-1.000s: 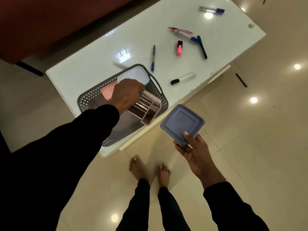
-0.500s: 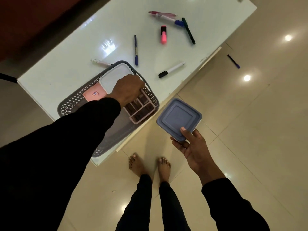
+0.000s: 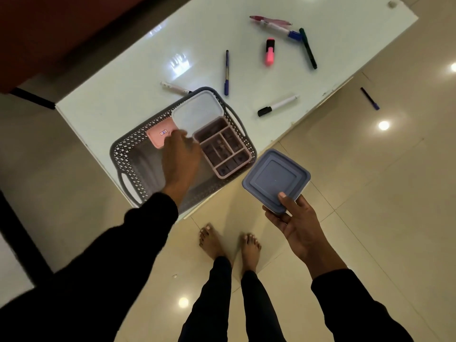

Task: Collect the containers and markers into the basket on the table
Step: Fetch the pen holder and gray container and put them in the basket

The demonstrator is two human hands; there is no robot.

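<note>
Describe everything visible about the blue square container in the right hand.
The blue container is square with rounded corners and looks like matte plastic; its lid shows stepped, raised square ridges. It is closed and tilted, held off the table over the floor beside the basket. The right hand grips its near corner, thumb on the lid, fingers beneath.

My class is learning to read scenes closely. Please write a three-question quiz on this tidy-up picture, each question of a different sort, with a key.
1. True or false: the divided pink tray lies inside the grey basket.
2. Which hand holds the blue-lidded container? A) left hand B) right hand
3. Fill in: the pink highlighter lies on the ____.

Key: 1 true; 2 B; 3 table.
</note>
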